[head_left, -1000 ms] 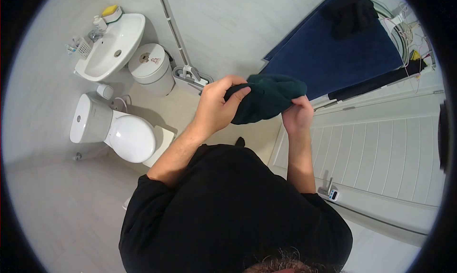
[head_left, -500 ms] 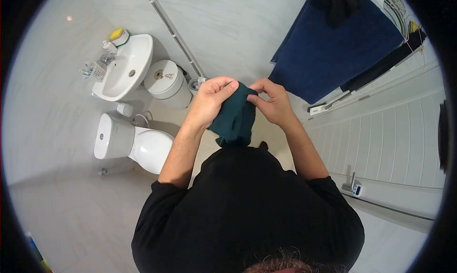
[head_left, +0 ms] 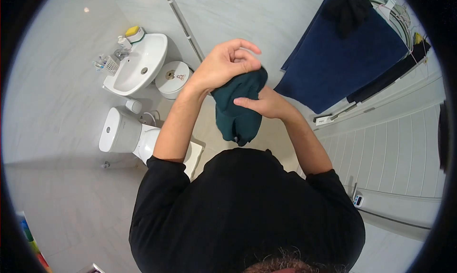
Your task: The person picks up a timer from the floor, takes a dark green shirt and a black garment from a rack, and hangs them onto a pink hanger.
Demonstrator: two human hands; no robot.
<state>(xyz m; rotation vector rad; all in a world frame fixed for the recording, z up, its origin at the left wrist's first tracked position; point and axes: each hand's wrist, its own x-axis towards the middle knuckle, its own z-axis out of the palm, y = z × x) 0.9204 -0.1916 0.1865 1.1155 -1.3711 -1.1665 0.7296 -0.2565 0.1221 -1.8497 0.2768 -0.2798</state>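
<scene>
Left hand point(head_left: 227, 63), index finger raised clear of the thumb, the thumb against the upper edge of a dark green cloth; whether its other fingers grip it, I cannot tell. Right hand point(head_left: 267, 103), closed on the same cloth, thumb across the front, other fingers hidden behind. White door point(head_left: 390, 149), with grooved panel, to the person's right. Navy towel point(head_left: 347, 59), hanging ahead and to the right, a black cloth point(head_left: 350, 11) over its upper part. White toilet point(head_left: 121, 132), to the left, partly hidden by the left forearm. White washbasin point(head_left: 154, 56), beyond the toilet, against the wall. Round white bin point(head_left: 173, 78), lidded, just beside the basin. Dark green cloth point(head_left: 238, 113), rumpled, hanging between the hands in front of the black shirt point(head_left: 247, 201). Pump bottle point(head_left: 124, 43), white, upright at the basin. Sponge point(head_left: 132, 31), yellow, near the bottle.
</scene>
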